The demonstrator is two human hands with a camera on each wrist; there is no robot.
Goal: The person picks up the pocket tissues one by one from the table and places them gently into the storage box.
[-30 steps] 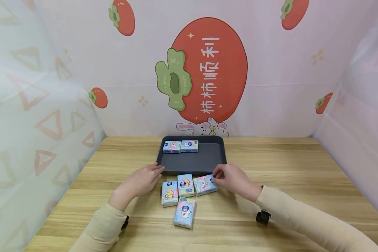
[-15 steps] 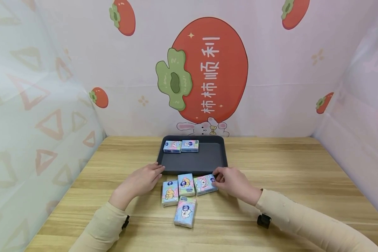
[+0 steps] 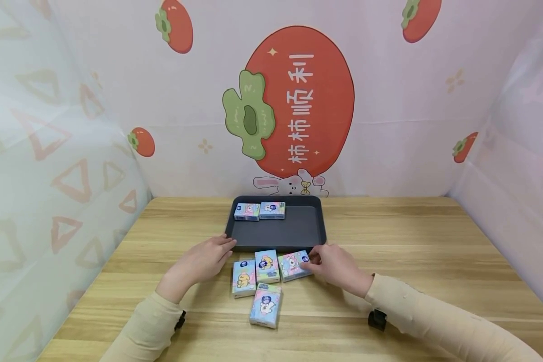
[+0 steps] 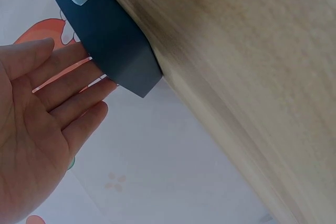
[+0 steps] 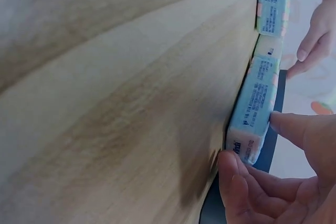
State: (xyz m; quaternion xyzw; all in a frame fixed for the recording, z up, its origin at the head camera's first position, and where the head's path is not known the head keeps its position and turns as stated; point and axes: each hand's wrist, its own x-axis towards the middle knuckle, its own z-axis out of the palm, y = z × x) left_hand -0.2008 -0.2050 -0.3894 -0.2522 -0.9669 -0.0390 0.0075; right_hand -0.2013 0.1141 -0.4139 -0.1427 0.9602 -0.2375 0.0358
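Observation:
My right hand (image 3: 339,266) pinches the right end of a blue and pink tissue pack (image 3: 291,266) lying in front of the tray. In the right wrist view, the thumb touches one edge of that tissue pack (image 5: 254,103) and the fingers lie at its short end. My left hand (image 3: 205,259) has its fingertips on the left front corner of the dark grey tray (image 3: 276,248). The left wrist view shows these left fingers (image 4: 79,82) nearly straight against the tray wall (image 4: 126,66). Two tissue packs, one on the left (image 3: 247,211) and one beside it (image 3: 272,210), lie in the tray's back left.
Left of the pinched pack lie an upright-turned tissue pack (image 3: 267,266) and another with a yellow character (image 3: 244,279). Nearer the front is a further tissue pack (image 3: 265,305). The wooden table (image 3: 389,226) ends at a printed backdrop (image 3: 389,125).
My right hand has shifted slightly toward the front, its fingers now lower on the right end of the tissue pack. The left hand, the tray and the other packs stay put.

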